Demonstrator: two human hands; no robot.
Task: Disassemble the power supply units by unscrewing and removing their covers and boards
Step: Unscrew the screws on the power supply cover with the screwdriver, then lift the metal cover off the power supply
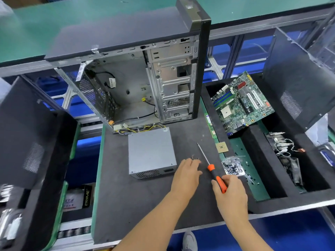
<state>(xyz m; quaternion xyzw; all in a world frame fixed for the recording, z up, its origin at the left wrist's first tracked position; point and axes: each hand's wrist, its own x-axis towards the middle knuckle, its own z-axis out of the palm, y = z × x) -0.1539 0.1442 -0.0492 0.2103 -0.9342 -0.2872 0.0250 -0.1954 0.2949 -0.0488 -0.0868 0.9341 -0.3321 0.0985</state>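
A grey power supply unit (pixel 151 151) lies closed on the dark mat (pixel 137 200), its yellow and black cables running back into the open computer case (pixel 130 84). My left hand (pixel 186 173) rests flat on the mat just right of the unit, fingertips beside a few small screws (pixel 194 157). Further right, my right hand (pixel 231 191) grips the orange and black handle of a screwdriver (pixel 211 167). The thin shaft lies on the mat and points away toward the far left.
A clear bag of screws (pixel 233 165) and a processor chip (pixel 221 147) lie at the mat's right edge. A motherboard (pixel 243 104) and a fan with cables (pixel 284 151) sit in the black foam tray on the right. Black side panels (pixel 29 145) lean at both sides.
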